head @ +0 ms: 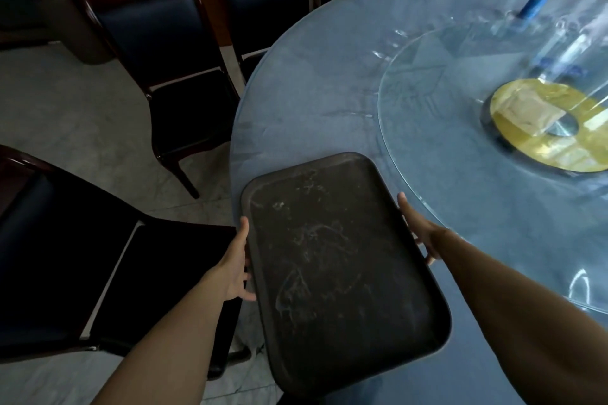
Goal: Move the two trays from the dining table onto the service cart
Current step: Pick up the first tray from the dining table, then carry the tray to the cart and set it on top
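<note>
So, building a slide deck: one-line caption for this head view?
Left hand and right hand grip a scuffed dark serving tray at the round dining table's edge.

No legible text; blue bottle (531, 8) label perhaps blurred.

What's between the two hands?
The dark tray lies between them in the head view. The left hand holds its left long edge, the right hand its right edge, at the table rim.

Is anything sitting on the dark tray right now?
No, the dark tray held at its sides by the left hand and right hand carries only scuff marks.
</note>
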`<state>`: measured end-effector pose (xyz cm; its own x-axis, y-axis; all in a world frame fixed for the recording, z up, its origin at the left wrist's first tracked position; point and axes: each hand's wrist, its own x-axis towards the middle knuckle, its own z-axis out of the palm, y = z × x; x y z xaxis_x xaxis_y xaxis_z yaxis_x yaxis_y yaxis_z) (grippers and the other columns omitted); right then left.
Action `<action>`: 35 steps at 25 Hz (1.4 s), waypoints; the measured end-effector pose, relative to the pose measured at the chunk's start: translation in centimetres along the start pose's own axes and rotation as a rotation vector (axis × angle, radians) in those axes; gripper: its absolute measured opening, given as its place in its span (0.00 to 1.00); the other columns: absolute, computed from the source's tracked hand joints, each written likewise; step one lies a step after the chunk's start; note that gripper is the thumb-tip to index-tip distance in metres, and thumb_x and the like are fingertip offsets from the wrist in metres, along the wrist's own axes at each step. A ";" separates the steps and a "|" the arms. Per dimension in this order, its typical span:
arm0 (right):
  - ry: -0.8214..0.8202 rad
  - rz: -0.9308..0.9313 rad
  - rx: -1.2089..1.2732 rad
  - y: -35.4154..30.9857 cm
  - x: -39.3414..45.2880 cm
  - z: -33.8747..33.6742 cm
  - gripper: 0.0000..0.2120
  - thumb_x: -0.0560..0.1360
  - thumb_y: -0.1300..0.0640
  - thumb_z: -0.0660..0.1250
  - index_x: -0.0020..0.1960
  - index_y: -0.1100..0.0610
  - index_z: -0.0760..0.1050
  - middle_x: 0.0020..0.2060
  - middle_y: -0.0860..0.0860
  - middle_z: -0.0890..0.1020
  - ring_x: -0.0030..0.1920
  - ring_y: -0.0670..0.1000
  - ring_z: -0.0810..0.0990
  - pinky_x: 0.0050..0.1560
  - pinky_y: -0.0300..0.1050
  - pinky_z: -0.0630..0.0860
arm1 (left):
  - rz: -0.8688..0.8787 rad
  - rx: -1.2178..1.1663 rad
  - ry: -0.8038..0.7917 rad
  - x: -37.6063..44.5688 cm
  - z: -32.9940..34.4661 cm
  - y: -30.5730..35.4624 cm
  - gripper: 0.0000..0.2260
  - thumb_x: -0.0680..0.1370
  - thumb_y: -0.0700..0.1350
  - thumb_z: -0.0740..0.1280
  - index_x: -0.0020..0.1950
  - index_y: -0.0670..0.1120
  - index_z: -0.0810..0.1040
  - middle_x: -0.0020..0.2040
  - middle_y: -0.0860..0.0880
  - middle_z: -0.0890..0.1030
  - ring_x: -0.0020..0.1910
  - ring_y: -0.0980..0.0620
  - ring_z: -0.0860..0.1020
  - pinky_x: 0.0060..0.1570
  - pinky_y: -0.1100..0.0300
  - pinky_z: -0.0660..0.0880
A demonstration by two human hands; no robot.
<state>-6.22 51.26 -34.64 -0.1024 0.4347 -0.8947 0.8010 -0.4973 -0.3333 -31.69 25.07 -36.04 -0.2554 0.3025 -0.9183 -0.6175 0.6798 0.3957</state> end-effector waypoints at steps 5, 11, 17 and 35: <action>-0.039 0.034 0.104 0.4 -1.0 -0.6 0.49 0.67 0.19 0.43 0.79 0.47 0.58 0.78 0.57 0.58 0.76 0.66 0.57 0.66 0.79 0.55 | 0.037 0.034 0.025 -0.6 -0.4 1.7 0.36 0.61 0.83 0.53 0.50 0.58 0.78 0.57 0.46 0.77 0.61 0.41 0.73 0.64 0.31 0.64; -0.058 0.000 0.270 0.8 -4.1 -2.1 0.47 0.67 0.20 0.43 0.77 0.47 0.61 0.77 0.59 0.61 0.75 0.69 0.58 0.63 0.82 0.57 | 0.125 0.183 0.010 -3.2 -0.1 6.3 0.41 0.61 0.84 0.52 0.59 0.58 0.78 0.59 0.45 0.79 0.58 0.40 0.75 0.60 0.33 0.68; 0.026 -0.073 0.422 0.9 -8.7 -5.2 0.47 0.67 0.19 0.45 0.77 0.46 0.61 0.77 0.60 0.60 0.76 0.68 0.57 0.62 0.82 0.58 | 0.238 0.316 -0.044 -6.7 3.0 11.4 0.44 0.63 0.82 0.52 0.73 0.60 0.69 0.72 0.46 0.70 0.69 0.40 0.68 0.64 0.31 0.63; 0.288 -0.192 0.888 23.9 -22.7 -14.7 0.44 0.69 0.21 0.49 0.70 0.52 0.67 0.66 0.60 0.72 0.65 0.67 0.70 0.62 0.78 0.64 | 0.499 0.750 -0.352 -17.3 24.1 8.8 0.37 0.67 0.81 0.48 0.59 0.59 0.77 0.61 0.44 0.77 0.60 0.43 0.74 0.55 0.42 0.69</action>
<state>23.88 40.53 -17.91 0.0583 0.6779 -0.7329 0.0329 -0.7350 -0.6772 -14.73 41.94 -16.34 -0.0469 0.7722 -0.6337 0.1685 0.6314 0.7569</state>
